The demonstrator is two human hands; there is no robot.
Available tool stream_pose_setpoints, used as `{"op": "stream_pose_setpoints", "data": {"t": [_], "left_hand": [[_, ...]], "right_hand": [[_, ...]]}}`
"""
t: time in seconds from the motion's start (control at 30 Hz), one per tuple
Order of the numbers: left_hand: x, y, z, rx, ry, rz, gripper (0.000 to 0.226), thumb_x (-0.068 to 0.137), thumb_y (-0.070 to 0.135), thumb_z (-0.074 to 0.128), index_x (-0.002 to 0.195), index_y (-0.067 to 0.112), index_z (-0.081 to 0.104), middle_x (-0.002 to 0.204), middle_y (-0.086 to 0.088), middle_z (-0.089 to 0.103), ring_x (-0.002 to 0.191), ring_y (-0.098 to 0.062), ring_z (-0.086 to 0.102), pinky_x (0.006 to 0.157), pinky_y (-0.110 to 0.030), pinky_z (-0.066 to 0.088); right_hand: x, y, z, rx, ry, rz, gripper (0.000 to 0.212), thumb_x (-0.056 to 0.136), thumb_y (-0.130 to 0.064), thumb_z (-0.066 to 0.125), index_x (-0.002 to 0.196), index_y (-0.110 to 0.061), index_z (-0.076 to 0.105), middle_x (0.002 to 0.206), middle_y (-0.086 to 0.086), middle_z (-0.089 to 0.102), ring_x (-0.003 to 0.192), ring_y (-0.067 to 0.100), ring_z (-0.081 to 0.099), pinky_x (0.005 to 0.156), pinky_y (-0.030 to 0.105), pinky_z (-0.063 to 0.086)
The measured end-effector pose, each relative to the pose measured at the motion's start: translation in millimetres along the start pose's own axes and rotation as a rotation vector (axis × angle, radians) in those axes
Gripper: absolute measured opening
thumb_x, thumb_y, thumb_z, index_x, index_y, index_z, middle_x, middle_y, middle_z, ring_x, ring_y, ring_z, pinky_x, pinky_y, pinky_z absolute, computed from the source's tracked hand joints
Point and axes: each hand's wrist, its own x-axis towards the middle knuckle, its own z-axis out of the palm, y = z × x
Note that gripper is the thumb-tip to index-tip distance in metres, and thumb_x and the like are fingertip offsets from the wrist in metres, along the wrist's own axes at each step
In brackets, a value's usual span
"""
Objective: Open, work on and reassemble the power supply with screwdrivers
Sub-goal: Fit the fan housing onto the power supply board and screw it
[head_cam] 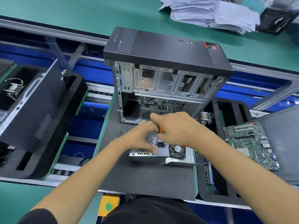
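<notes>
A silver power supply (161,151) lies on the dark mat (145,178) in front of me, its socket face and small fan turned up. My left hand (140,136) rests on top of it, thumb pressed on the honeycomb grille at the front. My right hand (178,128) grips an orange-handled screwdriver (161,129), held upright with the shaft pointing down at the face next to the power socket. The tip is partly hidden by my fingers.
An open black computer case (168,75) stands just behind the power supply. A motherboard (252,144) lies to the right, a heatsink (205,118) beside it. A black side panel (32,107) sits in foam trays at the left. Paper stacks (210,13) lie far back.
</notes>
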Motion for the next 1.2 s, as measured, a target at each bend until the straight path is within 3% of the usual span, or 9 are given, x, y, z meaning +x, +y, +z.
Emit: {"op": "stream_pose_setpoints", "data": {"t": [0.17, 0.4, 0.53, 0.63, 0.73, 0.8, 0.9, 1.03, 1.2], "left_hand": [[-13, 34, -20, -0.274, 0.215, -0.01, 0.066, 0.055, 0.071, 0.088, 0.106, 0.042, 0.057, 0.102, 0.022, 0.056, 0.094, -0.002, 0.054, 0.081, -0.014, 0.043], [-13, 64, -32, -0.285, 0.272, 0.054, 0.067, 0.059, 0.029, 0.1, 0.103, 0.031, 0.05, 0.086, 0.009, 0.066, 0.077, -0.008, 0.062, 0.07, -0.028, 0.058], [-9, 67, -31, -0.143, 0.309, 0.101, 0.062, 0.074, 0.029, 0.089, 0.112, 0.033, 0.041, 0.085, 0.015, 0.065, 0.074, -0.009, 0.066, 0.069, -0.03, 0.059], [-5, 71, -39, -0.027, 0.269, 0.126, 0.076, 0.079, 0.033, 0.087, 0.129, 0.039, 0.03, 0.084, 0.014, 0.066, 0.074, -0.006, 0.069, 0.068, -0.024, 0.058], [0, 78, -52, 0.235, 0.196, 0.159, 0.066, 0.083, 0.044, 0.082, 0.129, 0.037, 0.036, 0.093, 0.012, 0.067, 0.078, -0.005, 0.067, 0.072, -0.03, 0.056], [2, 83, -62, 0.387, 0.1, 0.213, 0.041, 0.085, 0.048, 0.079, 0.104, 0.042, 0.044, 0.086, 0.019, 0.06, 0.076, -0.001, 0.06, 0.067, -0.03, 0.052], [6, 94, -76, 0.632, -0.031, 0.261, 0.04, 0.089, 0.056, 0.067, 0.087, 0.041, 0.03, 0.073, 0.02, 0.048, 0.064, 0.001, 0.049, 0.054, -0.029, 0.04], [9, 109, -84, 0.854, -0.199, 0.317, 0.034, 0.099, 0.059, 0.051, 0.087, 0.04, 0.025, 0.074, 0.013, 0.053, 0.061, -0.012, 0.044, 0.056, -0.031, 0.038], [22, 133, -87, 0.781, -0.379, 0.13, 0.027, 0.107, 0.046, 0.043, 0.091, 0.025, 0.046, 0.065, 0.008, 0.056, 0.052, -0.007, 0.05, 0.057, -0.029, 0.039]], "right_hand": [[7, -2, -4, -0.015, -0.034, -0.032, 0.031, 0.088, -0.021, 0.052, 0.094, -0.027, 0.022, 0.061, -0.008, 0.045, 0.047, 0.017, 0.042, 0.045, 0.031, 0.021], [6, 10, -5, -0.151, -0.02, -0.015, 0.03, 0.089, -0.048, 0.054, 0.098, -0.023, 0.04, 0.055, -0.006, 0.042, 0.046, 0.013, 0.039, 0.045, 0.03, 0.019], [-2, 9, -3, -0.044, 0.068, -0.039, 0.033, 0.087, -0.05, 0.044, 0.103, -0.024, 0.033, 0.052, -0.005, 0.043, 0.046, 0.02, 0.045, 0.047, 0.033, 0.031], [-8, 12, 12, 0.344, 0.312, 0.209, 0.031, 0.081, -0.048, 0.047, 0.1, -0.029, 0.031, 0.059, -0.005, 0.053, 0.051, 0.015, 0.051, 0.049, 0.031, 0.033], [-5, 11, 59, 0.839, 0.609, 0.686, 0.007, 0.095, -0.02, 0.041, 0.09, -0.016, 0.043, 0.074, 0.003, 0.06, 0.069, 0.014, 0.058, 0.057, 0.032, 0.038], [2, 5, 96, 0.863, 0.373, 0.787, 0.018, 0.103, -0.014, 0.038, 0.092, -0.008, 0.05, 0.087, 0.01, 0.062, 0.082, 0.028, 0.058, 0.066, 0.038, 0.04], [8, -6, 130, 0.736, 0.038, 0.795, 0.031, 0.106, -0.025, 0.035, 0.093, -0.01, 0.058, 0.089, 0.007, 0.061, 0.081, 0.031, 0.053, 0.067, 0.039, 0.04], [16, 0, 131, 0.623, -0.065, 0.773, 0.04, 0.101, -0.034, 0.036, 0.065, -0.022, 0.048, 0.078, 0.005, 0.061, 0.077, 0.032, 0.056, 0.06, 0.036, 0.038], [22, 1, 128, 0.522, -0.089, 0.726, 0.014, 0.095, -0.018, 0.042, 0.087, -0.013, 0.053, 0.101, 0.011, 0.066, 0.097, 0.035, 0.061, 0.07, 0.038, 0.041]]}}
